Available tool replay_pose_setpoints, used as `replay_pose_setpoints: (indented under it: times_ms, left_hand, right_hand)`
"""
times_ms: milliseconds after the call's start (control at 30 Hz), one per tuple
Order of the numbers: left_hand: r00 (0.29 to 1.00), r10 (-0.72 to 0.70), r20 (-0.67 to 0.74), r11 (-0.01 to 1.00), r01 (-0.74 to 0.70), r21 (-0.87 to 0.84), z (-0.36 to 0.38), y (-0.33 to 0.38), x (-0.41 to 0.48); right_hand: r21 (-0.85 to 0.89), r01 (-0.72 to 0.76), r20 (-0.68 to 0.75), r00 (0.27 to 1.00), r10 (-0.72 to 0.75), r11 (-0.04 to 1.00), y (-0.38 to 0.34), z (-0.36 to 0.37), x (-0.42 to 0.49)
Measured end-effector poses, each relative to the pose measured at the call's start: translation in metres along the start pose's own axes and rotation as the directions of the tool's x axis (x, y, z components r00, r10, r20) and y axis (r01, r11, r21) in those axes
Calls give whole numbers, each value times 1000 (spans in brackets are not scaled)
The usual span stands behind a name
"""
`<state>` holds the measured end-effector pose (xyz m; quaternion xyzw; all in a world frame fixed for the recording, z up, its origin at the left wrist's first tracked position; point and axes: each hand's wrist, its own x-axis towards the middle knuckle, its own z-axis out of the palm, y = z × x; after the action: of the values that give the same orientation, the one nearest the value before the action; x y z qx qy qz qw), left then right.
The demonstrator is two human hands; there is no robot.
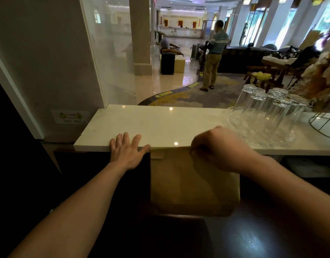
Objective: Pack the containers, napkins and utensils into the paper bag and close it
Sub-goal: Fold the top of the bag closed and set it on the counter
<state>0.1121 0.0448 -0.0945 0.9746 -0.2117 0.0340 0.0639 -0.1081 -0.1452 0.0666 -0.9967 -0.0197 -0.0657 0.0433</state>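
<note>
Bag [190,183] is plain brown paper, top folded flat, standing under the white counter [160,123]; right hand [214,146] pinches its top edge, left hand [126,150] lies flat, fingers spread.

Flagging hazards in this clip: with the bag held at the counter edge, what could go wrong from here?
1. The right hand alone pinches the paper bag at its top; that grip could tear the paper or slip.
2. Upturned glasses stand close beside that hand; lifting the bag onto the counter might knock them.

counter [142,123] bare at left, glasses [268,112] crowding right
</note>
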Motion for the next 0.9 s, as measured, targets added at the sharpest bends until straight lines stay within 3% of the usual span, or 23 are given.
replay_pose_setpoints:
  times_ms: [133, 367, 900]
  left_hand:
    - [997, -74, -14, 997, 74, 9, -11, 5, 11]
    - [982, -166, 95, 985, 161, 60, -8, 7, 22]
    - [956, -208, 208, 978, 209, 19, -13, 4, 31]
  right_hand:
    - [-30, 13, -66, 998, -15, 999, -1, -47, 20]
    - [-34, 71, -222, 972, -77, 997, 14, -98, 69]
    - [38, 36, -215, 976, -27, 999, 71, -78, 183]
